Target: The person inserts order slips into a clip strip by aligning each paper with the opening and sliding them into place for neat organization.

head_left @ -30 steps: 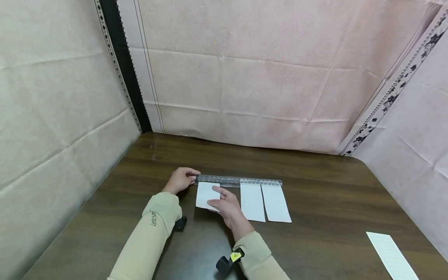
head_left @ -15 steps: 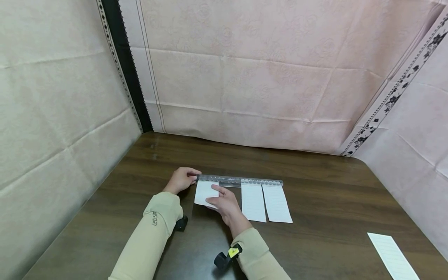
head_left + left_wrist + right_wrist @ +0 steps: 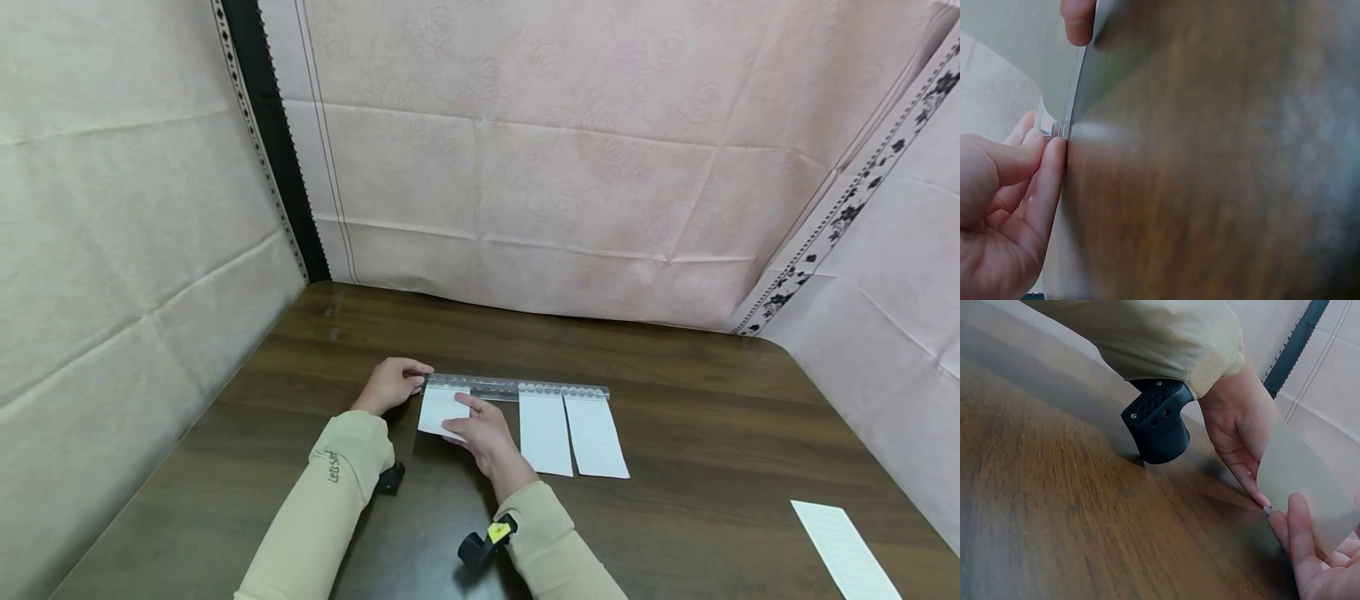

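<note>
A clear plastic strip lies crosswise on the table, round shapes showing along its right part. My left hand pinches its left end between thumb and fingers, as the left wrist view also shows at the strip's edge. My right hand holds a white paper slip by its right side, thumb and fingers on opposite faces. The slip's top edge meets the strip's left part; in the right wrist view the paper bends upward. Two lined slips, one left and one right, hang from the strip's right half.
Another lined slip lies apart at the front right of the brown wooden table. Pale cloth walls stand at the back, left and right. Each wrist carries a black camera, such as the right one.
The slip in my right hand has moved slightly up toward the strip, its lower edge rising. My left hand keeps its pinch on the strip's end.
</note>
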A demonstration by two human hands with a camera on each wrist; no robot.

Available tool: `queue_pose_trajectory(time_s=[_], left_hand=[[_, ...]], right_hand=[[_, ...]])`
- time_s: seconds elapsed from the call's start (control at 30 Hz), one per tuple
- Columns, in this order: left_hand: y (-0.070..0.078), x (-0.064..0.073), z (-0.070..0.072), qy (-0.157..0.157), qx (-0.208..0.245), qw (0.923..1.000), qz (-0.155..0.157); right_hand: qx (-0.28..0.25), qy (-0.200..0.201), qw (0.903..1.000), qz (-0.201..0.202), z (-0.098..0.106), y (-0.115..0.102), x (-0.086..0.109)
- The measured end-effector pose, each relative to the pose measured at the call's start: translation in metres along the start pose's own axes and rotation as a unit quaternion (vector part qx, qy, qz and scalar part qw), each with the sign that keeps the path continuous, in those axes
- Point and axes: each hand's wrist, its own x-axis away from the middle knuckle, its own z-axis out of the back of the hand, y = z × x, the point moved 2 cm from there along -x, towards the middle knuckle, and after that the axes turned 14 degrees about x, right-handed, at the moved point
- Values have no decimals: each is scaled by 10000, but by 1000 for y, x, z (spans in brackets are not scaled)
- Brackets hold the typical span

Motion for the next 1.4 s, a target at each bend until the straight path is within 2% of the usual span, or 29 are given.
queue_pose_trajectory(time_s=[0.3,0.53,0.7,0.97,1.4], left_hand=[[-1,-1,-1,29,-5,10000,81],[-1,-1,-1,27,-14,10000,63],[-2,-1,-1,25,16,10000,63],[-3,-3,0,-5,24,10000,52],[-1,-1,1,-62,29,9999,92]], right_hand=[[73,60,10000,-1,1,-1,-6],[609,102,9981,-12,8,-3,2],[459,8,9989,-81,12,-4,8],[21,-97,9998,-153,14,0,7],[-57,-61,9999,-76,19,2,7]])
